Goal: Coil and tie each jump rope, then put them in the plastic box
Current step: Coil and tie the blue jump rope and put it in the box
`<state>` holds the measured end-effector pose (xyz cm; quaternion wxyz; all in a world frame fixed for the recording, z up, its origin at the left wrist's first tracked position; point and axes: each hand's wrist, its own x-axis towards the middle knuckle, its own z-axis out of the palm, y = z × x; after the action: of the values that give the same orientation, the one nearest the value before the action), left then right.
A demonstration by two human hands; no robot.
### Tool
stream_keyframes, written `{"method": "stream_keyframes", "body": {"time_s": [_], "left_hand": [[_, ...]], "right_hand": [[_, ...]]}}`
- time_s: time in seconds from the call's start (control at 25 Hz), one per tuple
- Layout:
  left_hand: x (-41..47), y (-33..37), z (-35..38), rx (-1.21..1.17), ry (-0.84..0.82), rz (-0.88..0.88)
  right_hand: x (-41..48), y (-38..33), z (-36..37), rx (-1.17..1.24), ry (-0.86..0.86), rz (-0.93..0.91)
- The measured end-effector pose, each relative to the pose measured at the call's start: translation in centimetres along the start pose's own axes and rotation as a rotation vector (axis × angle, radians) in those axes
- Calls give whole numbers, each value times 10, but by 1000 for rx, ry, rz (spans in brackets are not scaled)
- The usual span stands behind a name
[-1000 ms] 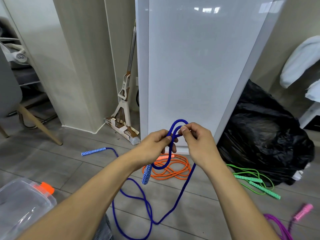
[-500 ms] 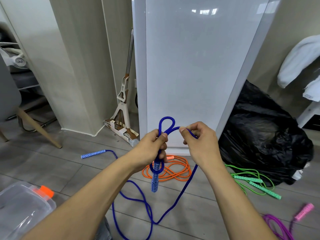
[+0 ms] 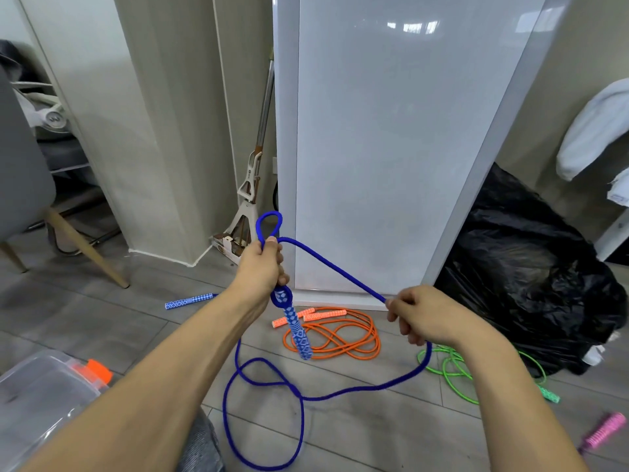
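We see the blue jump rope (image 3: 335,269) held up between both hands above the grey floor (image 3: 102,318), in front of a tall white panel (image 3: 391,148). The left hand (image 3: 262,270) grips it in a closed fist: a small loop stands up out of the top of the fist, and below the fist another small loop circles the top of one patterned blue handle (image 3: 297,330), which hangs straight down. From the fist a taut strand runs down and to the right to the right hand (image 3: 422,313), whose curled fingers pinch the cord. Below that hand the rope drops to the floor, crosses itself in a loose loop near our knees and rises again behind the left forearm. The second blue handle (image 3: 190,300) lies on the floor to the left, beyond that arm.

Just behind the hanging handle an orange rope (image 3: 335,338) lies in a loose coil with its two handles side by side. A green rope (image 3: 452,364) lies to the right, near a black bag (image 3: 531,267). A pink handle (image 3: 606,434), blurred, is at the lower right. The clear plastic box (image 3: 44,390) with an orange latch (image 3: 98,369) sits at the lower left. A mop (image 3: 252,185) leans in the corner beside the panel, and a grey chair (image 3: 20,158) stands at the far left.
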<state>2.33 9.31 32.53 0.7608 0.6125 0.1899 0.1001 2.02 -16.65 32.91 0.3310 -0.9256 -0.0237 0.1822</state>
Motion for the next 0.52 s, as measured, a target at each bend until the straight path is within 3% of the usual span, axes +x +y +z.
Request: {"method": "stream_keyframes", "body": {"time_s": [0.12, 0.24, 0.36, 0.52], "left_hand": [[-1, 5, 1, -43, 28, -11], [-8, 5, 6, -108, -45, -64], [-20, -1, 14, -91, -207, -119], [-33, -4, 23, -59, -327, -132]], "right_hand": [[2, 3, -11, -133, 298, -12], [-5, -17, -9, 146, 704, -186], [-12, -43, 11, 342, 726, -294], [-14, -64, 49, 291, 545, -291]]}}
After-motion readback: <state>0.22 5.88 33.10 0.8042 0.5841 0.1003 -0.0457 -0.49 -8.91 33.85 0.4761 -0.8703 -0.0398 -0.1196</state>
